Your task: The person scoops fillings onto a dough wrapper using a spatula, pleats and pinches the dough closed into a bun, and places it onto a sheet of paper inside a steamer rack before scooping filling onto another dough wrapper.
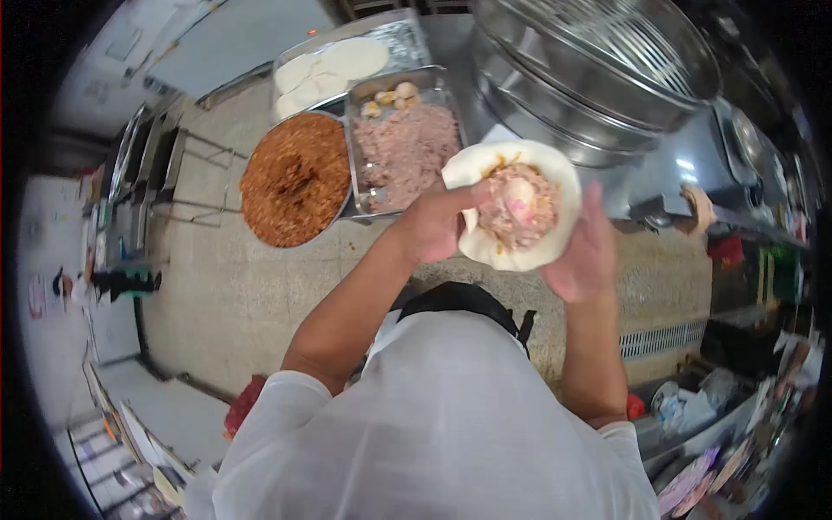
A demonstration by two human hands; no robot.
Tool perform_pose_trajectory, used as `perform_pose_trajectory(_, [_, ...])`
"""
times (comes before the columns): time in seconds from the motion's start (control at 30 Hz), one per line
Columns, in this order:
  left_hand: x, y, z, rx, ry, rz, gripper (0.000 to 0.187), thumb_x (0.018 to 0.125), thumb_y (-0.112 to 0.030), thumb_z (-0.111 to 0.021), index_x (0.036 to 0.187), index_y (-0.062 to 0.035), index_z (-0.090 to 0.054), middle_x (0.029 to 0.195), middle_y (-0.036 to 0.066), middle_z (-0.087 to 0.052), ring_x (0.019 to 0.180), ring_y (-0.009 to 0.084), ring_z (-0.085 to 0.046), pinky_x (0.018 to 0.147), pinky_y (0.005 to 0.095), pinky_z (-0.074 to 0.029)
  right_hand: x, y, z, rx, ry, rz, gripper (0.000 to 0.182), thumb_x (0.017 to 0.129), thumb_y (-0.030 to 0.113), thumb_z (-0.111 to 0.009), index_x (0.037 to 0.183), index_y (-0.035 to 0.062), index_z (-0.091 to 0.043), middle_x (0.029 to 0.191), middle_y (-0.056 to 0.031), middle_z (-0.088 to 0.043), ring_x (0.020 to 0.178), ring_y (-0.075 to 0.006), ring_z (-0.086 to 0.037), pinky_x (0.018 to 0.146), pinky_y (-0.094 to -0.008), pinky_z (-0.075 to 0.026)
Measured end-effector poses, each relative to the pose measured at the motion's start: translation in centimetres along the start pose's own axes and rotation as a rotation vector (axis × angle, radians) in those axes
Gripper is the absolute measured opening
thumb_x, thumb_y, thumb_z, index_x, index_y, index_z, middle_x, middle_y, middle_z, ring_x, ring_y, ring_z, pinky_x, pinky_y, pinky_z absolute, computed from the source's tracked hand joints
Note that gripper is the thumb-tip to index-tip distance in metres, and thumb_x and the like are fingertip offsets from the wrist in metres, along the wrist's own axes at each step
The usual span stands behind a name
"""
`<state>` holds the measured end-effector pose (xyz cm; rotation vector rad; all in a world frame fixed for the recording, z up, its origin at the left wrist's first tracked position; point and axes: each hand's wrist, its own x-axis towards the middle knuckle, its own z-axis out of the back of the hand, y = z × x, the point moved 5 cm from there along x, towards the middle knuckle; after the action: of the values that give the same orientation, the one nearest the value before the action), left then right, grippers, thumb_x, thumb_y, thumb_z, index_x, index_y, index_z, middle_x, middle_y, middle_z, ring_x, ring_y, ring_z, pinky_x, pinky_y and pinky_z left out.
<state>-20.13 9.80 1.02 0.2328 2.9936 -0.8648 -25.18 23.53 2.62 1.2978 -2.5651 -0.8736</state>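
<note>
A round white dough wrapper [566,178] is held up in front of me. On it sits a mound of pinkish meat filling [523,224] with orange-brown bits and a pale rounded piece on top. My left hand [436,222] grips the left rim, its thumb over the edge by the filling. From the right, my right hand [586,256] cups the wrapper; it is slightly blurred and its fingers are mostly hidden underneath. Beyond my left hand is a metal tray of pink minced meat [412,147] with egg pieces [397,97] at its far end.
A large bowl of orange-brown filling [296,178] stands left of the meat tray. Behind are flat dough rounds [334,69] on a tray. Stacked metal steamers [589,78] stand on the steel counter [620,186]. Another person [95,282] is far left.
</note>
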Motion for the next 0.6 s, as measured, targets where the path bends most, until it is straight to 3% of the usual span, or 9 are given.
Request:
perform_pose_trajectory(0.23, [-2.8,-0.8,5.0,-0.062,-0.089,0.024,0.052,0.089,-0.008,-0.062,0.137,-0.0017,-0.044,0.132,0.015,-0.056,0.12,0.0278,-0.057,0.102,0.0452,-0.047,2.3,-4.4,-2.6,-0.1,-0.052,-0.148,0.066,0.102,0.051,-0.035,0.145,0.002,-0.031,0.143,-0.0141,-0.046,0.131,-0.027,-0.047,0.108,-0.0435,-0.04])
perform_pose_trajectory(0.3, [-4.9,-1.8,6.1,-0.07,-0.19,-0.013,0.057,0.088,-0.017,-0.064,0.139,-0.0006,-0.043,0.133,0.018,-0.055,0.121,0.0312,-0.057,0.104,0.0481,-0.045,3.5,-4.9,-4.1,-0.123,0.002,-0.152,0.066,0.101,0.052,-0.038,0.143,0.0012,-0.038,0.14,-0.0135,-0.049,0.128,-0.0253,-0.05,0.104,-0.0432,-0.043])
perform_pose_trajectory(0.33, [-6.0,-3.5,5.4,-0.156,-0.1,-0.127,0.062,0.087,-0.023,-0.065,0.139,-0.0001,-0.042,0.133,0.02,-0.054,0.121,0.033,-0.056,0.105,0.0496,-0.044,3.8,-4.3,-4.2,-0.127,0.0,-0.166,0.066,0.101,0.052,-0.038,0.143,0.0012,-0.038,0.14,-0.0135,-0.049,0.128,-0.0253,-0.05,0.104,-0.0432,-0.043])
perform_pose_trajectory(0.4, [-8.4,-5.7,5.8,-0.242,-0.053,-0.3,0.074,0.083,-0.039,-0.066,0.14,0.0001,-0.04,0.134,0.022,-0.053,0.122,0.0371,-0.054,0.107,0.0525,-0.041,4.4,-2.8,-4.4,-0.725,0.208,-0.162,0.061,0.098,0.047,-0.048,0.138,0.0007,-0.045,0.134,-0.0168,-0.053,0.122,-0.0309,-0.054,0.099,-0.0432,-0.046])
perform_pose_trajectory(0.43, [-9.2,-6.2,7.0,-0.241,-0.056,-0.306,0.074,0.083,-0.039,-0.066,0.14,0.0001,-0.04,0.134,0.022,-0.053,0.122,0.0371,-0.054,0.107,0.0525,-0.041,5.1,-3.0,-4.4,-0.725,0.213,-0.166,0.061,0.098,0.047,-0.048,0.138,0.0007,-0.045,0.134,-0.0168,-0.053,0.122,-0.0309,-0.054,0.099,-0.0432,-0.046])
perform_pose_trajectory(0.5, [-10.3,-6.7,10.7,-0.416,-0.078,-0.28,0.072,0.084,-0.034,-0.065,0.141,0.0003,-0.039,0.136,0.023,-0.05,0.124,0.0375,-0.053,0.106,0.0527,-0.041,6.9,-3.2,-4.4,-2.178,0.195,0.1,0.058,0.093,0.039,-0.059,0.135,0.0002,-0.049,0.124,-0.0216,-0.058,0.108,-0.037,-0.061,0.09,-0.0444,-0.05])
perform_pose_trajectory(0.53, [-10.9,-6.9,12.3,-0.474,-0.085,-0.259,0.071,0.084,-0.032,-0.064,0.142,-0.0001,-0.037,0.138,0.023,-0.049,0.124,0.0377,-0.052,0.106,0.0527,-0.042,7.3,-4.6,-2.4,-2.425,0.11,-0.081,0.047,0.089,0.03,-0.063,0.126,0.0004,-0.055,0.118,-0.0256,-0.058,0.099,-0.0405,-0.063,0.085,-0.0462,-0.052])
perform_pose_trajectory(0.57, [-11.5,-7.7,13.1,-0.479,-0.073,-0.239,0.071,0.084,-0.032,-0.064,0.142,-0.0001,-0.037,0.138,0.023,-0.049,0.124,0.0377,-0.052,0.106,0.0527,-0.042,7.6,-5.7,-1.7,-2.429,0.081,-0.09,0.047,0.089,0.03,-0.063,0.126,0.0004,-0.055,0.118,-0.0256,-0.058,0.099,-0.0405,-0.063,0.085,-0.0462,-0.052])
perform_pose_trajectory(0.6, [-12.3,-8.8,14.2,-0.416,-0.126,-0.276,0.071,0.084,-0.032,-0.065,0.142,-0.0005,-0.037,0.138,0.023,-0.049,0.124,0.0377,-0.052,0.106,0.0528,-0.042,7.9,-7.0,-0.5,-2.425,-0.01,-0.29,0.039,0.09,0.028,-0.061,0.118,0.0007,-0.059,0.116,-0.0251,-0.058,0.096,-0.0401,-0.064,0.082,-0.0468,-0.053])
